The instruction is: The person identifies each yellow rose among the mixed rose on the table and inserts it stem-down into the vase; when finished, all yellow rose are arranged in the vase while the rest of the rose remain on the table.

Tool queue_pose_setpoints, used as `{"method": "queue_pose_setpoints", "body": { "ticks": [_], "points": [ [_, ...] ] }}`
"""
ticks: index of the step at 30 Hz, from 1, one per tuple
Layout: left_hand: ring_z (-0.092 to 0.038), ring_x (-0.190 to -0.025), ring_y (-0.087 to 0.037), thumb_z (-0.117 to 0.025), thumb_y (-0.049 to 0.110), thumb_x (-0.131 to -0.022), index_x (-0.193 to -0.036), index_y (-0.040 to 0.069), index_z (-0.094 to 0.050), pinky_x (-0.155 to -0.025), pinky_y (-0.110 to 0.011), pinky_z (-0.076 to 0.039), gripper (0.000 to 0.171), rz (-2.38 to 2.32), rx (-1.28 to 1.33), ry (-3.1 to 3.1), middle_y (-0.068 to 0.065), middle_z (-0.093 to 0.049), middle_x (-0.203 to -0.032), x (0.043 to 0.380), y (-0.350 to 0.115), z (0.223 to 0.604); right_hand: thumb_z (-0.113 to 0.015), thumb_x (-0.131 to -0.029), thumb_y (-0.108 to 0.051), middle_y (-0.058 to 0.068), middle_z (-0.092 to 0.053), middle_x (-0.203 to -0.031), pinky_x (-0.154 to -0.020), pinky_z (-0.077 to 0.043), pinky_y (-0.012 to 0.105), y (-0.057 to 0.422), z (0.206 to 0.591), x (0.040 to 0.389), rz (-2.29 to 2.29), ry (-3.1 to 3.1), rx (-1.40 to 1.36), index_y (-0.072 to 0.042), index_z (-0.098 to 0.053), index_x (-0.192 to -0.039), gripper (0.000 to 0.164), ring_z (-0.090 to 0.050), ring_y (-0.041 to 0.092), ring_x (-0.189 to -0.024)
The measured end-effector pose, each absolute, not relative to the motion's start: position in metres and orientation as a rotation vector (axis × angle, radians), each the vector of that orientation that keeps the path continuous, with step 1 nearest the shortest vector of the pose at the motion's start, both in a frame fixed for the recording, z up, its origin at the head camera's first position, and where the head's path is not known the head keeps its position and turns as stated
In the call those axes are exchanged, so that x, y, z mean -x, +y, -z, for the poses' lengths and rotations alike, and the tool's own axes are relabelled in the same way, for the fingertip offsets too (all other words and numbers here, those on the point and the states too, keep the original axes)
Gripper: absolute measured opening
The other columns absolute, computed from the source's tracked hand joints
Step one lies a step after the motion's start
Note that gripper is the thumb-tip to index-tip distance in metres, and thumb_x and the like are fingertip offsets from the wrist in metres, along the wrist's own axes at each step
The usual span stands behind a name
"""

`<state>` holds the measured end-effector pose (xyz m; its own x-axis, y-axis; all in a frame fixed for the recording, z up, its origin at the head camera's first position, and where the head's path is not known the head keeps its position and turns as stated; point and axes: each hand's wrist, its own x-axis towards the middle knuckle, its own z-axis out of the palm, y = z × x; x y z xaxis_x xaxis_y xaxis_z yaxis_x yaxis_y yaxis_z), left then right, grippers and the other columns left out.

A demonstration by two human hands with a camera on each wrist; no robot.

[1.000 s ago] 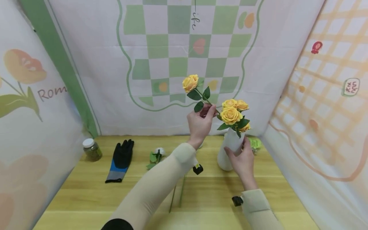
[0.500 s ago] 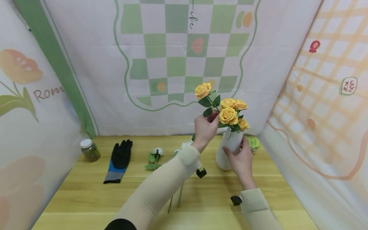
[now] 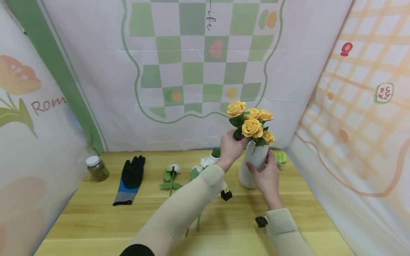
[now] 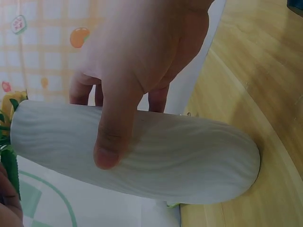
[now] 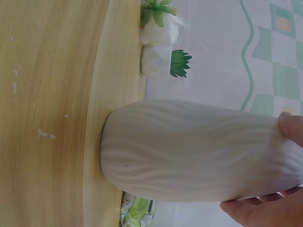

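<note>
In the head view my left hand point(image 3: 232, 147) pinches the stem of a yellow rose point(image 3: 236, 108) close to the mouth of a white vase point(image 3: 250, 169). Its bloom sits just left of several yellow roses point(image 3: 252, 128) standing in the vase. My right hand point(image 3: 268, 179) grips the vase from the right side. The left wrist view shows the right hand point(image 4: 137, 61) with its thumb across the ribbed vase point(image 4: 189, 156), while part of the left hand point(image 4: 9, 203) appears by the leaves. In the right wrist view, fingers of the right hand point(image 5: 270, 210) hold the vase's upper part.
White roses point(image 3: 173, 169) lie on the wooden table point(image 3: 96, 220), partly under the left sleeve. A small potted plant point(image 3: 216, 153) stands behind them. Farther left are a black-and-blue glove point(image 3: 130, 179) and a white-lidded jar point(image 3: 97, 169). A green packet point(image 3: 280, 157) lies behind the vase.
My left hand has moved right and slightly down, bringing the yellow rose from apart on the left to beside the other blooms. The right hand keeps its hold on the vase.
</note>
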<state>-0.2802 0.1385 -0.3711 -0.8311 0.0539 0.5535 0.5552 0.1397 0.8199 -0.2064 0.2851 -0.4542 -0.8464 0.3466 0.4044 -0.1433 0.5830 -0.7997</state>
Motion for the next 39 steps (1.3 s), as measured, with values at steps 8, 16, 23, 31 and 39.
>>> {"method": "queue_pose_setpoints", "body": {
  "ticks": [8, 16, 23, 31, 39],
  "points": [
    [-0.061, -0.068, -0.006, -0.086, 0.022, -0.091, -0.071, 0.01, -0.066, -0.067, -0.021, -0.052, 0.031, 1.698, 0.668, -2.157, 0.004, -0.071, -0.07, 0.282, 0.138, 0.371, -0.085, -0.095, -0.028, 0.024, -0.047, -0.161, -0.114, -0.043, 0.069, 0.285, 0.458, 0.209, -1.227, -2.279, 0.161, -0.007, -0.033, -0.166, 0.09, -0.048, 0.047, -0.145],
    [-0.047, -0.056, -0.006, -0.084, 0.019, -0.093, -0.061, 0.015, -0.051, -0.057, -0.021, -0.044, 0.046, 1.532, 0.722, -2.208, 0.007, -0.057, -0.057, 0.285, 0.142, 0.374, -0.084, -0.096, -0.031, 0.024, -0.047, -0.161, -0.113, -0.043, 0.07, 0.288, 0.459, 0.209, -1.221, -2.283, 0.152, -0.007, -0.033, -0.166, 0.09, -0.049, 0.047, -0.144],
    [-0.052, -0.052, -0.002, -0.084, 0.027, -0.098, -0.076, 0.008, -0.074, -0.054, -0.017, -0.047, 0.031, 1.558, 0.763, -2.219, 0.004, -0.067, -0.063, 0.282, 0.133, 0.377, -0.085, -0.096, -0.031, 0.025, -0.046, -0.162, -0.113, -0.043, 0.07, 0.288, 0.458, 0.209, -1.227, -2.286, 0.145, -0.006, -0.032, -0.166, 0.091, -0.049, 0.047, -0.144],
    [-0.069, -0.076, -0.002, -0.084, 0.029, -0.098, -0.117, 0.013, -0.084, -0.068, -0.022, -0.058, 0.024, 1.667, 0.789, -2.211, 0.008, -0.079, -0.091, 0.279, 0.092, 0.392, -0.085, -0.096, -0.029, 0.026, -0.045, -0.163, -0.115, -0.042, 0.069, 0.29, 0.457, 0.208, -1.247, -2.283, 0.141, -0.005, -0.031, -0.167, 0.093, -0.047, 0.047, -0.146],
    [-0.076, -0.095, -0.011, -0.085, 0.024, -0.097, -0.134, 0.015, -0.077, -0.083, -0.027, -0.062, 0.038, 1.678, 0.727, -2.285, -0.003, -0.08, -0.114, 0.271, 0.036, 0.407, -0.084, -0.096, -0.031, 0.026, -0.044, -0.163, -0.116, -0.041, 0.068, 0.295, 0.455, 0.206, -1.259, -2.287, 0.169, -0.005, -0.03, -0.167, 0.093, -0.046, 0.047, -0.146]
  ]
}}
